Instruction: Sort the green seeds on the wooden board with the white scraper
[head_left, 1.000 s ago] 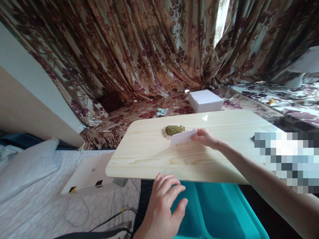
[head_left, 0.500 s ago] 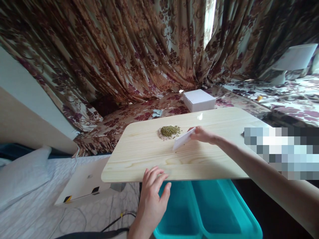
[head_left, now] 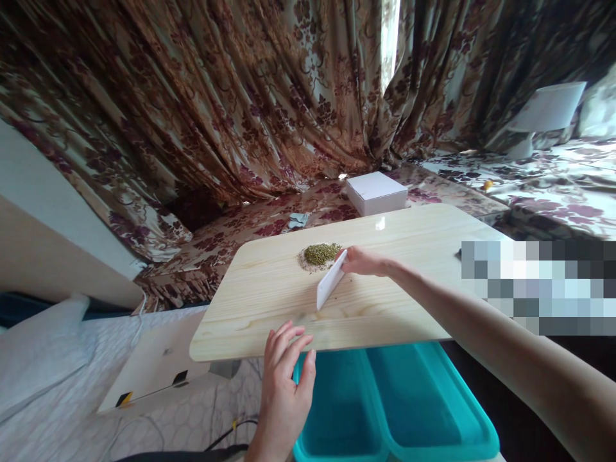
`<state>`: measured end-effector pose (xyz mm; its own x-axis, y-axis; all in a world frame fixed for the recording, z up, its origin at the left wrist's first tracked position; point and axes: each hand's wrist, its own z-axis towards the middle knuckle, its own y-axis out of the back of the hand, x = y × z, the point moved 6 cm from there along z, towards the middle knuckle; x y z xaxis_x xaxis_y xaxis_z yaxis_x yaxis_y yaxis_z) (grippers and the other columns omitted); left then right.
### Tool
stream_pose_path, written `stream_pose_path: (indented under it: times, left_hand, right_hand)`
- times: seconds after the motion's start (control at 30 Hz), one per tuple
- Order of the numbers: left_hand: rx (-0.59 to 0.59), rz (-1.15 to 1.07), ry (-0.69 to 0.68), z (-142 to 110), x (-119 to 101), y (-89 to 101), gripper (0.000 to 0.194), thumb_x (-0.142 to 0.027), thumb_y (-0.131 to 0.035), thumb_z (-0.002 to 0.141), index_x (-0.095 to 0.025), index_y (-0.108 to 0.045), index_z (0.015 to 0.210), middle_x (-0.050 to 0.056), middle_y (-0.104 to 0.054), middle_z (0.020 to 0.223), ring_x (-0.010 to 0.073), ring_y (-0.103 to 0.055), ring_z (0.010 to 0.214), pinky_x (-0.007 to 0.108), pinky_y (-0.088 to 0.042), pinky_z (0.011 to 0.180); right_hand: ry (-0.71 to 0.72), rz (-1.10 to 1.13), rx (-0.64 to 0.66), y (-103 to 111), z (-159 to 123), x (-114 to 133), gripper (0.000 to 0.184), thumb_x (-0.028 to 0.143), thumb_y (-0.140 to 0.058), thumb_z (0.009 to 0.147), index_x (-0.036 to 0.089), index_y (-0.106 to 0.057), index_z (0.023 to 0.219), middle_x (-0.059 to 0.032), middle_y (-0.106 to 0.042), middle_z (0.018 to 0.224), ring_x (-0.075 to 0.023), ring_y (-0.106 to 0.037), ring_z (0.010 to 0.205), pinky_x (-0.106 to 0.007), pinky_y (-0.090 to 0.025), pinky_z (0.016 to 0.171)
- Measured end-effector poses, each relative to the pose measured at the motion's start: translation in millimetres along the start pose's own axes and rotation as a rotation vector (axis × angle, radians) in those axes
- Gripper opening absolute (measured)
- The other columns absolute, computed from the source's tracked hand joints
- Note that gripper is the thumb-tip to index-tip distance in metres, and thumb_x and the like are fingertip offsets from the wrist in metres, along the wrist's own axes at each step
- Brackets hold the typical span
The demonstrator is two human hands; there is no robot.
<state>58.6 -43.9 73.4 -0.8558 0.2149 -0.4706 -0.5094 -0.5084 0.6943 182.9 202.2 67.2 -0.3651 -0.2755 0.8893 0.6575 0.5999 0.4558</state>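
My right hand grips one end of a flat white card, which stands on its edge over the wooden tabletop. Left of the card, a heap of small green beans lies on the board, with reddish-brown bits spread around its near side. A few loose specks dot the wood to the card's right. My left hand is held at the near edge of the board with its fingers apart, holding nothing. Beneath that edge sits a teal two-compartment bin, partly covered by the tabletop.
Behind the board a white box and a small light-blue cloth rest on a flowered cover. A table lamp stands far right. At left lie a pale flat carton and a pillow. A pixelated patch hides the right side.
My right hand has swept the card leftward, closer to the bean heap, and turned it steeper. My left hand stays open near the board's edge. The whole view has shifted slightly.
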Motion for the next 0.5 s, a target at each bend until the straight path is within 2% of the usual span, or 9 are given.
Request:
stream_pose_path:
  times: [0.17, 0.5]
  left_hand:
    - [-0.001, -0.028, 0.031, -3, 4, 0.4, 0.018, -0.023, -0.047, 0.09, -0.024, -0.06, 0.102, 0.007, -0.059, 0.111, 0.0257, -0.048, 0.116, 0.055, -0.035, 0.102]
    - [0.026, -0.05, -0.005, -1, -2, -2.9, 0.018, -0.021, -0.046, 0.09, -0.024, -0.058, 0.104, 0.008, -0.058, 0.111, 0.0252, -0.047, 0.115, 0.054, -0.035, 0.101]
  right_hand:
    - [-0.031, -0.051, 0.027, -3, 2, 0, 0.015, 0.012, -0.049, 0.053, 0.013, -0.06, 0.063, 0.005, -0.049, 0.051, -0.0091, -0.042, 0.053, -0.021, -0.03, 0.049]
    - [-0.062, -0.082, 0.057, 11, -13, -5, 0.018, 0.013, -0.05, 0.053, 0.013, -0.062, 0.066, 0.0046, -0.05, 0.052, -0.0088, -0.041, 0.053, -0.021, -0.028, 0.048]
